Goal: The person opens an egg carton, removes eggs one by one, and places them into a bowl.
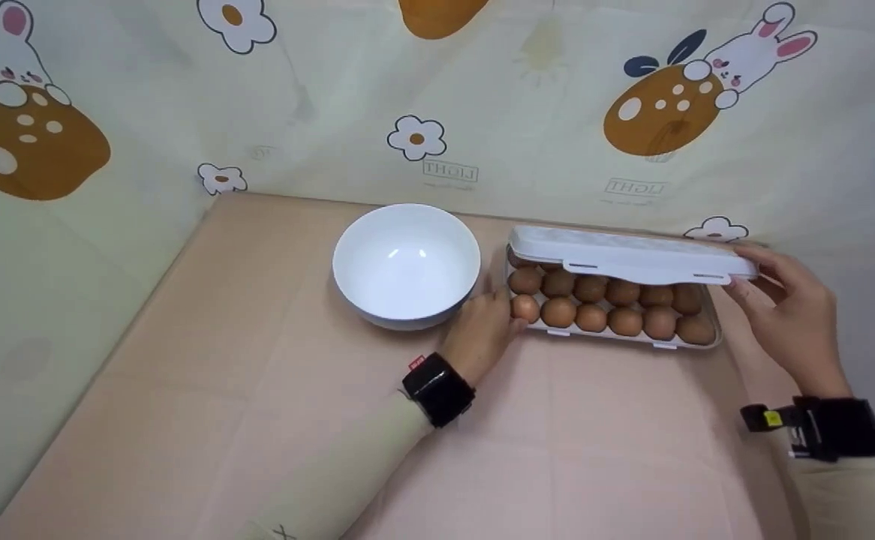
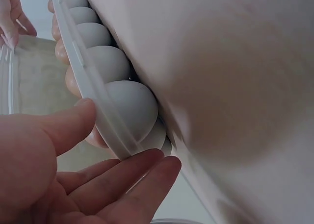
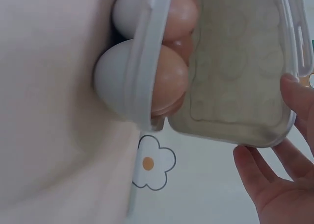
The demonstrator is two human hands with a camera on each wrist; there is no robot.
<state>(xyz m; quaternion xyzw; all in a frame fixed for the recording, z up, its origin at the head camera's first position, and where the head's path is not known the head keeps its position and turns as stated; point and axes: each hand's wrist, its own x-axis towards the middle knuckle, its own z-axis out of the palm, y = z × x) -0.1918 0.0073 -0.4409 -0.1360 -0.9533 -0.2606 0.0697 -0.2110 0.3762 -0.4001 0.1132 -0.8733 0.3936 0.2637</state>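
Observation:
A white plastic egg carton (image 1: 696, 348) lies at the right of the table, its cups filled with several brown eggs (image 1: 591, 317). Its lid (image 1: 632, 259) stands partly raised, leaning over the back eggs. At the carton's left end, my left hand (image 1: 480, 334) holds the tray edge; the left wrist view shows the thumb on the rim (image 2: 83, 79) and the fingers around the corner. My right hand (image 1: 801, 319) grips the lid's right end between thumb and fingers. In the right wrist view the lid's underside (image 3: 230, 62) faces the eggs.
A white bowl (image 1: 407, 262) stands just left of the carton, close to my left hand. The table (image 1: 295, 420) has a pinkish-tan cover. Behind it hangs a patterned cloth (image 1: 332, 97) with rabbits and flowers, along the table's back and left edges.

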